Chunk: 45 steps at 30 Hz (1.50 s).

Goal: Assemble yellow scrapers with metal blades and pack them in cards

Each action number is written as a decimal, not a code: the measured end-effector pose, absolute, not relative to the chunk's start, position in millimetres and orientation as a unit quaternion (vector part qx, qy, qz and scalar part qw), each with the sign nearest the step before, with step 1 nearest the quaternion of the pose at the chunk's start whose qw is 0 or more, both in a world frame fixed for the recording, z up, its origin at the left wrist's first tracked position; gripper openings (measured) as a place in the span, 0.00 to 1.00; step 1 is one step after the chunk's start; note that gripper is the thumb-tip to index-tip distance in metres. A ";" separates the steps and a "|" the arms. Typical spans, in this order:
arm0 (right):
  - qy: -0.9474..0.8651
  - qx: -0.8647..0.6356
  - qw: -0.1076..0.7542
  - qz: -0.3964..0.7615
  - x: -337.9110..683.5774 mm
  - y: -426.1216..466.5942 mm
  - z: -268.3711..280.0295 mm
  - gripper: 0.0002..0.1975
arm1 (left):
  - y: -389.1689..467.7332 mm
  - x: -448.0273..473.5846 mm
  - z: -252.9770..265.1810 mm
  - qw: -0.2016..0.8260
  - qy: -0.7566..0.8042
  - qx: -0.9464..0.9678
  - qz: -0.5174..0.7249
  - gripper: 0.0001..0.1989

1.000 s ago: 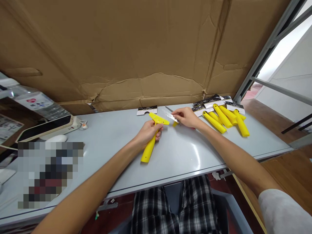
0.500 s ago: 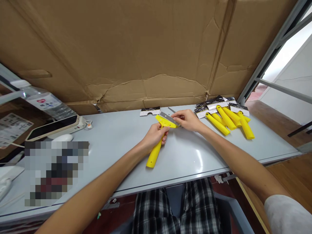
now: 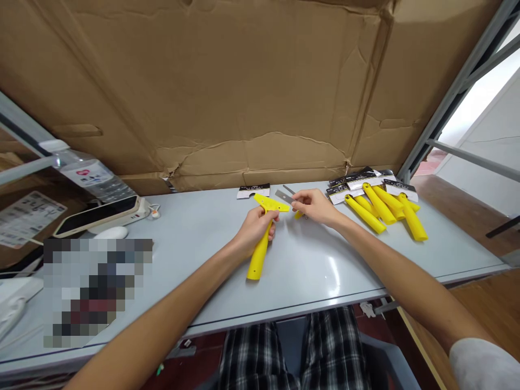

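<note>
My left hand (image 3: 260, 227) is wrapped round the neck of a yellow scraper (image 3: 260, 254), its wide head pointing away from me and its handle slanting toward the table's front edge. Between the fingertips of my right hand (image 3: 312, 206) is a flat metal blade (image 3: 283, 195), just right of the scraper head and apart from it. A thin grey metal strip (image 3: 288, 189) lies behind the blade. A small yellow piece (image 3: 298, 215) shows beneath my right hand, mostly hidden, with tiny parts beside it too small to name.
Several yellow scraper handles (image 3: 379, 206) with black-and-white cards (image 3: 361, 177) lie at the right. Another card (image 3: 253, 191) sits at the back. On the left are a phone (image 3: 97, 214), a water bottle (image 3: 91, 173) and a white mouse (image 3: 111, 233). Cardboard (image 3: 260, 97) walls the back.
The blade has come off the scraper head and moved right in my right hand, leaving the head's yellow face bare. My left hand still grips the scraper. The camera view has shifted slightly.
</note>
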State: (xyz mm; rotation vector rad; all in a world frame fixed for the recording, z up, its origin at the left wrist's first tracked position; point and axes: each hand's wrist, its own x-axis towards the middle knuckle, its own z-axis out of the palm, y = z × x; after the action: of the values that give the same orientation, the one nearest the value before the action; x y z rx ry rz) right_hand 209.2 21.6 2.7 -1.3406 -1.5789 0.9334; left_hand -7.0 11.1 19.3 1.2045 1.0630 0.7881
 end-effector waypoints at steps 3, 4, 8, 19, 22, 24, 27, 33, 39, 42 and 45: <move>-0.611 -0.537 0.436 0.385 211.0 19.4 5.5 0.22 | 15.5 -10.1 24.4 0.615 0.470 0.516 0.367 0.08; -0.605 -0.533 0.447 0.387 211.3 18.4 6.8 0.24 | 16.0 -10.7 26.3 0.613 0.470 0.516 0.371 0.08; -0.581 -0.515 0.493 0.393 211.0 14.7 12.6 0.32 | 14.3 -10.8 30.8 0.618 0.468 0.522 0.356 0.06; -0.528 -0.489 0.499 0.483 208.9 16.3 12.4 0.33 | 4.2 -8.3 18.3 0.617 0.434 0.616 0.228 0.10; -0.561 -0.499 0.467 0.467 208.9 15.8 10.8 0.26 | 2.3 -7.5 17.4 0.615 0.436 0.614 0.234 0.10; -0.578 -0.498 0.453 0.461 208.9 16.1 9.1 0.24 | 0.0 -5.8 17.7 0.619 0.437 0.605 0.246 0.10; -0.578 -0.504 0.445 0.462 208.9 17.7 6.7 0.26 | -4.8 -1.1 16.4 0.616 0.436 0.598 0.271 0.10; -0.569 -0.521 0.459 0.441 208.4 17.0 11.6 0.27 | -13.2 7.7 10.0 0.599 0.444 0.594 0.303 0.10; -0.582 -0.508 0.454 0.443 204.0 13.8 13.6 0.28 | -17.0 9.9 14.9 0.602 0.458 0.577 0.309 0.11; -0.599 -0.513 0.446 0.424 201.3 14.2 10.2 0.27 | -17.4 9.8 13.8 0.600 0.452 0.583 0.309 0.11; -0.597 -0.504 0.426 0.457 198.2 13.3 8.4 0.28 | -16.1 9.2 8.7 0.599 0.444 0.594 0.302 0.11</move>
State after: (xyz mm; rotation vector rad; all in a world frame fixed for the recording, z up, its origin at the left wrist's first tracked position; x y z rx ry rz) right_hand 198.2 13.3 8.4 -1.2602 -1.4922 1.1419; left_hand 9.2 -16.1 8.7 1.3784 1.0304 0.7007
